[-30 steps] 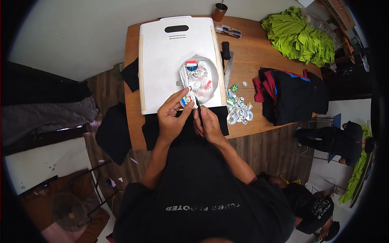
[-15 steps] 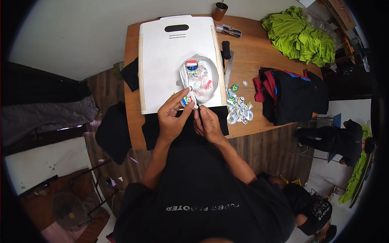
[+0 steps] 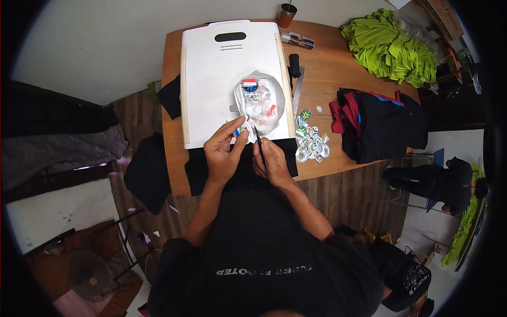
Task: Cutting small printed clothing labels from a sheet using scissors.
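My left hand (image 3: 220, 156) is closed, pinching a small white printed cut-out (image 3: 250, 128) with bits of colour between thumb and fingers. Close beside it, my right hand (image 3: 273, 162) grips a thin dark pointed tool (image 3: 257, 135); its tip meets the cut-out's edge, and its exact kind is hidden by the fingers. Just beyond both hands, a round white container (image 3: 281, 100) holds several colourful printed pieces and white scraps. It rests on a white board (image 3: 208, 79) with a dark handle slot. Right of the board lies a heap of printed cut-outs (image 3: 312, 145), white, green and blue.
A brown cup (image 3: 287, 16), a clear tube (image 3: 298, 40) and a metal ruler (image 3: 299, 87) lie along the wooden table (image 3: 325, 68). Lime-green cloth (image 3: 388, 47) and folded dark garments (image 3: 383, 127) pile up at right. Two other people (image 3: 443, 179) are off to the right.
The cut-out in my left hand has turned, showing less of its coloured print. The dark tool in my right hand now shows more and reaches up to it.
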### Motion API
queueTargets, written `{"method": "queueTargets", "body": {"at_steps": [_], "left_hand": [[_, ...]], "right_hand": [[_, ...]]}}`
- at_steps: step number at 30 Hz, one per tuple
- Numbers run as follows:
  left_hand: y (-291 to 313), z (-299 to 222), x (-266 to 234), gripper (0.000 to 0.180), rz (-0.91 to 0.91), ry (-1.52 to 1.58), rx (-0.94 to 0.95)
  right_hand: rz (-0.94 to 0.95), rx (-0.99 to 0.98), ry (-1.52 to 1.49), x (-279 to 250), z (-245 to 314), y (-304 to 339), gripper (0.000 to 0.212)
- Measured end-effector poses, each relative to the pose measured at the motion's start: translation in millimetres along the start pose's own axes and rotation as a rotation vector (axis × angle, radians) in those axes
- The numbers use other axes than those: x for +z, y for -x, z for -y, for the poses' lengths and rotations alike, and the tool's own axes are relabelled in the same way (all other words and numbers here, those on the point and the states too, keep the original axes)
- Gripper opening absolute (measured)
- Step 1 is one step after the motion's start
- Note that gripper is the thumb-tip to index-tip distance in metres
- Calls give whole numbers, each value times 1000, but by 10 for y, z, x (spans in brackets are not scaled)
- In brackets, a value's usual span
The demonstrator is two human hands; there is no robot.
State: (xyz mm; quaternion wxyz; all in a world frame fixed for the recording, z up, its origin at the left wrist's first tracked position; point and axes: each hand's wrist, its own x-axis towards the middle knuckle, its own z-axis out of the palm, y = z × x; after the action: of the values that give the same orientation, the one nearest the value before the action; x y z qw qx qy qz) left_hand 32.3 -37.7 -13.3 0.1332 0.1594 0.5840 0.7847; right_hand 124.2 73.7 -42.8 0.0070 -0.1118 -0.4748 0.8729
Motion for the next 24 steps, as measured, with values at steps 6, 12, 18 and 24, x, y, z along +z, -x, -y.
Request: {"method": "queueTargets", "body": {"at_steps": [6,12,18,24], "left_hand": [[2,-7,66,34,-58,71,-54],[3,2,81,33,-69,61,-53],[0,5,89,33,-84,63,-50],[-1,30,78,33,-89,51,-48]], "right_hand": [[15,1,-8,5,-25,-2,35],[22,-12,9,16,-14,-7,35],[16,-10,-22,42,-20,-1,35],[17,-21,-18,46,-37,-9,35]]}}
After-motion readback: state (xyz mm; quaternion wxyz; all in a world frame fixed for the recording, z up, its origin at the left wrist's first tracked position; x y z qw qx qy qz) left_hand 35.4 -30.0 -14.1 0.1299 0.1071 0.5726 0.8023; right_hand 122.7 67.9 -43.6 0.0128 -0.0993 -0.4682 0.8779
